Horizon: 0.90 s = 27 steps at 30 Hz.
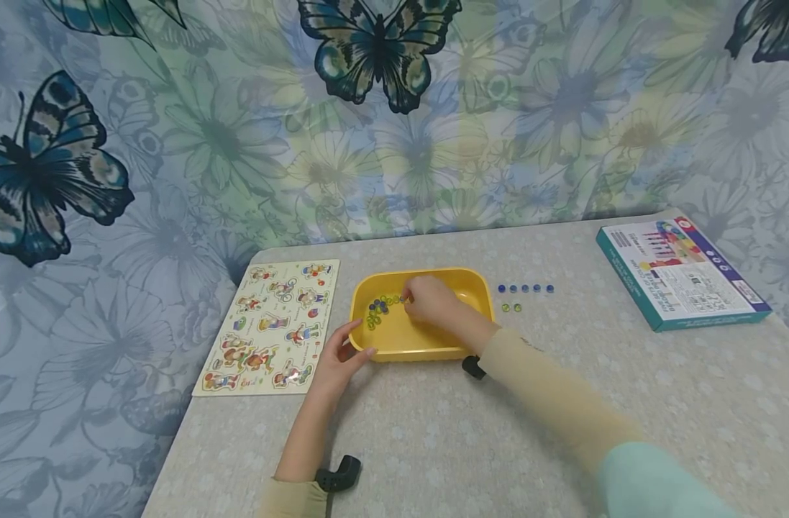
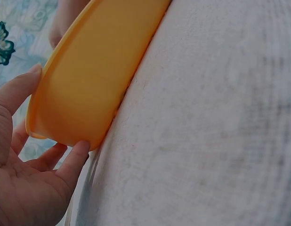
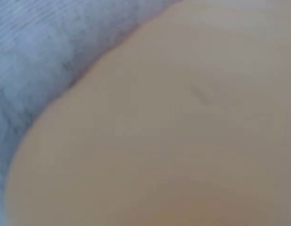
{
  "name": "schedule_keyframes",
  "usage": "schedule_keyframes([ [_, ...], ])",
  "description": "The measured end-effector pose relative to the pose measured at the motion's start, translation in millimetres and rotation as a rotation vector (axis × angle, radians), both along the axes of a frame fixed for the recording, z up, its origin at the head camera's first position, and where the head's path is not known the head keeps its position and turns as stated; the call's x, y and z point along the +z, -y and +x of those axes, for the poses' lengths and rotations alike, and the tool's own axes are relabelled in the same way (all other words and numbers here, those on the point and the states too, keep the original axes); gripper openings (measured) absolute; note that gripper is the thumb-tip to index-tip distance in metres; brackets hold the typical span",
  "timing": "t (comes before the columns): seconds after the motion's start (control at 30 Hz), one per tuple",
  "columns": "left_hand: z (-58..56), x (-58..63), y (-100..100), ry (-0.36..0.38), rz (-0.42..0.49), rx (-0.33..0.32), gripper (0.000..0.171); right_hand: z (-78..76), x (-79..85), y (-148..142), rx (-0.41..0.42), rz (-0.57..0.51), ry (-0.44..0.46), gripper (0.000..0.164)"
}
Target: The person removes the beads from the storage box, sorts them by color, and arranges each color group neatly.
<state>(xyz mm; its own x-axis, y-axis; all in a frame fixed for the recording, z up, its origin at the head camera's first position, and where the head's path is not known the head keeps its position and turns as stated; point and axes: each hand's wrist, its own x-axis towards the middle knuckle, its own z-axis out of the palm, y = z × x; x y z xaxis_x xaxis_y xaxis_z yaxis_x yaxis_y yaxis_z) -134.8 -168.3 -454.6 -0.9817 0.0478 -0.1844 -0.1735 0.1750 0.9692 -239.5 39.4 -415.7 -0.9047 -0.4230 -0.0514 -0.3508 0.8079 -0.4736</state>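
A shallow yellow tray (image 1: 394,354) stands on the table, with small round green glass beads (image 1: 372,319) and blue ones (image 1: 380,307) gathered at its left end. My left hand (image 1: 337,362) holds the tray's near left corner. In the left wrist view its thumb (image 2: 24,87) lies at the rim and the other fingertips touch the outer wall. Inside the tray, my right hand (image 1: 431,301) has its fingers curled, pinching a small blue bead at the cluster's edge; the fingertips are partly hidden. The right wrist view shows mostly blurred skin.
Right of the tray lie a row of several blue beads (image 1: 525,288) and, below it, two green beads (image 1: 511,307). A picture board (image 1: 271,327) lies at the left. A flat teal-edged box (image 1: 685,273) sits at the back right, before a butterfly-patterned curtain (image 1: 433,165).
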Motion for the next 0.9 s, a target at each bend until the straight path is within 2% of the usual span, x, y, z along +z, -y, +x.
schedule_keyframes([
  [0.17, 6.6, 16.5, -4, 0.003, -0.014, -0.014, 0.063, 9.1, 14.4, -10, 0.017, -0.079, 0.024, 0.014],
  [0.27, 9.0, 21.3, -6, 0.002, -0.02, -0.012, 0.062, 14.4, 21.3, -17, 0.039, -0.113, 0.02, 0.013],
  [0.5, 9.7, 21.8, -8, 0.008, -0.023, 0.007, 0.061, 26.6, 29.0, -37, 0.08, -0.199, 0.0, 0.011],
  [0.63, 10.0, 21.5, -8, 0.01, -0.024, 0.009, 0.062, 36.1, 33.9, -51, 0.06, -0.229, 0.009, 0.011],
  [0.9, 10.8, 23.7, -8, 0.001, -0.018, 0.008, 0.063, 51.1, 42.6, -94, -0.013, -0.258, -0.034, 0.014],
])
